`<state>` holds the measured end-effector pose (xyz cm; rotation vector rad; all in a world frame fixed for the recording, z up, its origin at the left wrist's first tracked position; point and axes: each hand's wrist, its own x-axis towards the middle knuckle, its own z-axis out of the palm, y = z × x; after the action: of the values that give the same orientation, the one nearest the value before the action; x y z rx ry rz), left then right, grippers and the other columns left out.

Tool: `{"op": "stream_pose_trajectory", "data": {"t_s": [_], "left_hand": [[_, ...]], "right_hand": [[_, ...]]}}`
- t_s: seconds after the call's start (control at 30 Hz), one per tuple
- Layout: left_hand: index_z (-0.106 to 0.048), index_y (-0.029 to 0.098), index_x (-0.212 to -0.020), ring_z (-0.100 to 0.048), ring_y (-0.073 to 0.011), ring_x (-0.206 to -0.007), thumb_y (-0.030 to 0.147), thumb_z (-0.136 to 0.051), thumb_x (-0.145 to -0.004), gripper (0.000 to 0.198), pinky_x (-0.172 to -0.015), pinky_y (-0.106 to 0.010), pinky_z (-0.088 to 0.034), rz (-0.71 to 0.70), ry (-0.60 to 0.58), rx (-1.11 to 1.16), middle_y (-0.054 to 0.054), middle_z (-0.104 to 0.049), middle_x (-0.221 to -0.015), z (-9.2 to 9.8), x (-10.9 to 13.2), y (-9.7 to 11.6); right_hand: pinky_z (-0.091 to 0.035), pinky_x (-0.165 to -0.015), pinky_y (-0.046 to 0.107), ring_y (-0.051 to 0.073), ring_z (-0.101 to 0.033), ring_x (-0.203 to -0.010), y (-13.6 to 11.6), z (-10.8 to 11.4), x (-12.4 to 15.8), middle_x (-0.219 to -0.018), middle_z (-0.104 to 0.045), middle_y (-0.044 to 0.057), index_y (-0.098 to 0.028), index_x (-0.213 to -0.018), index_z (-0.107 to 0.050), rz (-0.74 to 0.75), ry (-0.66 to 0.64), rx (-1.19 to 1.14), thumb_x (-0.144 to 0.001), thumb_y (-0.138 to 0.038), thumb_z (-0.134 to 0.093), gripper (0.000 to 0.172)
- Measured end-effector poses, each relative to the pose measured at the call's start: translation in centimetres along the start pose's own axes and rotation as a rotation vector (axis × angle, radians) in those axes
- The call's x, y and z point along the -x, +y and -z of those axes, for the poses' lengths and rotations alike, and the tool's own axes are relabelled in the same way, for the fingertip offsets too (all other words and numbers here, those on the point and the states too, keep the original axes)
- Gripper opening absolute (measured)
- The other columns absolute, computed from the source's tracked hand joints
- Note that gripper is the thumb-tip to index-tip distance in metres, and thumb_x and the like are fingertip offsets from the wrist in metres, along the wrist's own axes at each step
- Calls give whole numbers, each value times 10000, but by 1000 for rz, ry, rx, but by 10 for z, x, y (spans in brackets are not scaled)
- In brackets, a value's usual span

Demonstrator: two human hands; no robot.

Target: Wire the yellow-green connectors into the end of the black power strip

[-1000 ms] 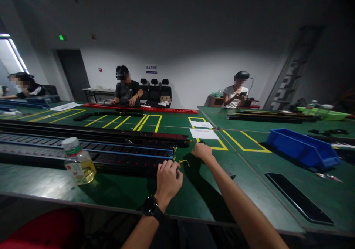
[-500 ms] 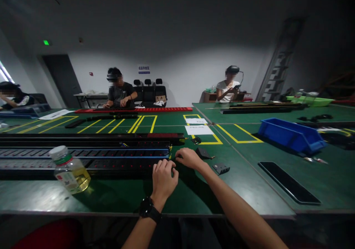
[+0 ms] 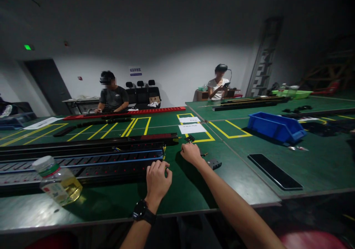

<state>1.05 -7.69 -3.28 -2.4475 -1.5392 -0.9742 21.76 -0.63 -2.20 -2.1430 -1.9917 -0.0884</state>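
My left hand point(image 3: 158, 177), with a black watch on its wrist, rests with curled fingers at the right end of a long black power strip point(image 3: 119, 167) that has rows of red-dotted sockets. A blue edge runs along the strip, and yellow wires show at its right end. To the right, my right hand point(image 3: 191, 153) is low over the table with its fingers bent down; its fingertips and anything in them are hidden. Beside its wrist lies a small black bracket point(image 3: 215, 163). Another small black part point(image 3: 189, 139) lies just beyond the knuckles.
A bottle of yellow liquid point(image 3: 59, 184) stands at the front left. On the right are a phone point(image 3: 274, 171) and a blue bin point(image 3: 274, 128). White papers point(image 3: 192, 129) lie ahead. Two people point(image 3: 113, 95) are across the table point(image 3: 235, 182), before a red rail point(image 3: 155, 110).
My right hand has moved away from the strip's end to the right, covering the dark part that lay there. My left hand stays by the strip. The view has turned slightly right.
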Motion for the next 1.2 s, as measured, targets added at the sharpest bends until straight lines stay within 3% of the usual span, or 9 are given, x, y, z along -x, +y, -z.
{"op": "stream_pose_trajectory", "data": {"t_s": [0.53, 1.2], "left_hand": [[-692, 225, -928, -621, -239, -957, 116, -581, -874, 164, -848, -389, -389, 19, -9, 12, -36, -708, -951, 0, 1, 1], [-678, 228, -911, -625, -242, -959, 120, -572, -880, 154, -849, -391, -393, 21, -8, 12, -38, -704, -942, -1, 2, 0]], "right_hand": [[-434, -885, 356, 298, -705, -1046, -9, -12, 3, -1083, -762, 172, -155, -1026, -737, 10, 35, -8, -978, -171, -489, 253], [-403, -870, 350, 284, -725, -1019, -11, -11, 4, -1081, -766, 154, -168, -1061, -695, 14, 0, 3, -994, -171, -492, 215]]}}
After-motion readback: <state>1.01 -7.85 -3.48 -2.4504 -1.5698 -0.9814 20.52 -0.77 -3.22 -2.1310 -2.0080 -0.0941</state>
